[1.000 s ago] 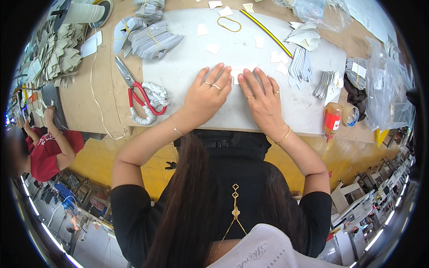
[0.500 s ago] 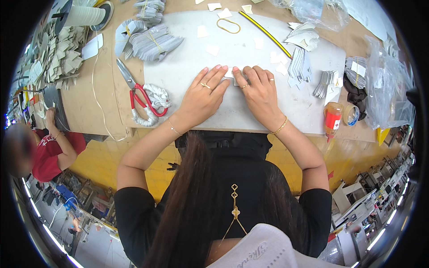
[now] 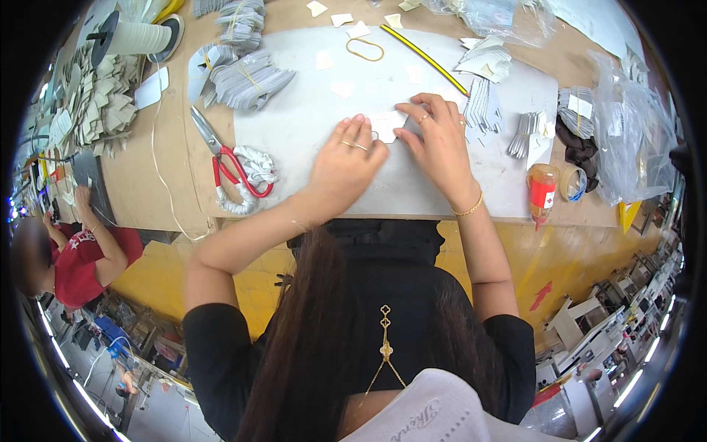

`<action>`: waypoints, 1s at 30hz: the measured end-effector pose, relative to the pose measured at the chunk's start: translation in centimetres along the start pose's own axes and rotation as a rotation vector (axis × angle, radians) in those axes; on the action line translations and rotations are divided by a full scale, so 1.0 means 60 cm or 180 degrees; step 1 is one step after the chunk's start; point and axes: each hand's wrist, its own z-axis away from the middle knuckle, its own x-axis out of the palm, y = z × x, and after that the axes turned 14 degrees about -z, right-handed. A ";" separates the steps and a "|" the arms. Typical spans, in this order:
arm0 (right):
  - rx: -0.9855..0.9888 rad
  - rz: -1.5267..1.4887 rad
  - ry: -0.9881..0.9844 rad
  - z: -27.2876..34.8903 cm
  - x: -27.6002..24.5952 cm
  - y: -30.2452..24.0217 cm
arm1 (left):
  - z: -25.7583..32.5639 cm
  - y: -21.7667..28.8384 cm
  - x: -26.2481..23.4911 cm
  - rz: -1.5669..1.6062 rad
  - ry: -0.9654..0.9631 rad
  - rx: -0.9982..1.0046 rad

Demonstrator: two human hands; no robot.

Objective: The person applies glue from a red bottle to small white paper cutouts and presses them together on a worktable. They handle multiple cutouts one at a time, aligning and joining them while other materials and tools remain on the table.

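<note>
A small white piece point(image 3: 386, 126), cut from thin sheet, lies on the pale work sheet point(image 3: 294, 158) between my hands. My left hand point(image 3: 345, 168) lies over its left side, fingers stretched out and fingertips on it. My right hand point(image 3: 442, 144) is turned on its side, with thumb and forefinger at the piece's right edge, one near and one far. A grey patch shows between them, too shaded to make out. Beyond my hands lie loose white pieces point(image 3: 341, 89), a rubber band point(image 3: 365, 49) and a yellow-and-black striped stick point(image 3: 425, 60).
Red-handled scissors point(image 3: 234, 168) with wrapped grips lie left, near banded grey bundles point(image 3: 250, 76). A cord spool point(image 3: 140, 33) stands far left. At right are fanned grey pieces point(image 3: 482, 107), a red-labelled bottle point(image 3: 543, 193), a tape roll point(image 3: 573, 183) and plastic bags point(image 3: 633, 140). A co-worker point(image 3: 96, 261) sits left.
My right hand has lifted and turned from lying flat to thumb and forefinger at the piece's edge. My left hand has shifted slightly, and more of the white piece shows.
</note>
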 end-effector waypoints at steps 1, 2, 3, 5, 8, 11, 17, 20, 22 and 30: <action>0.0113 -0.0006 -0.0094 -0.008 -0.004 0.000 | 0.004 -0.018 -0.002 0.0532 0.0004 -0.0090; 0.0183 0.0002 -0.0162 -0.016 -0.007 0.000 | 0.012 -0.032 -0.006 0.0829 0.0090 -0.0407; 0.0247 0.0010 -0.0250 -0.021 -0.009 -0.001 | 0.022 -0.042 -0.010 0.1131 0.0174 -0.0734; 0.0509 -0.0032 -0.0571 -0.028 -0.013 -0.003 | 0.040 -0.046 -0.013 0.1597 0.0294 -0.1341; 0.0646 -0.0068 -0.0744 -0.029 -0.014 -0.008 | 0.052 -0.033 -0.011 0.2393 0.0511 -0.2108; 0.1192 -0.1026 -0.0894 -0.023 -0.023 -0.013 | 0.040 -0.011 -0.011 0.3595 0.0767 -0.2545; 0.1922 -0.3632 -0.0453 0.015 -0.059 -0.047 | -0.001 -0.017 -0.058 0.4771 -0.0088 -0.2405; 0.1844 -0.3705 -0.0302 0.030 -0.079 -0.067 | -0.021 -0.008 -0.077 0.5113 -0.0018 -0.2323; 0.1670 -0.3557 -0.0247 0.034 -0.084 -0.079 | -0.033 -0.008 -0.082 0.5228 0.0034 -0.2229; 0.1729 -0.3461 -0.0220 0.046 -0.083 -0.071 | -0.042 0.031 -0.080 0.4112 0.0420 -0.1695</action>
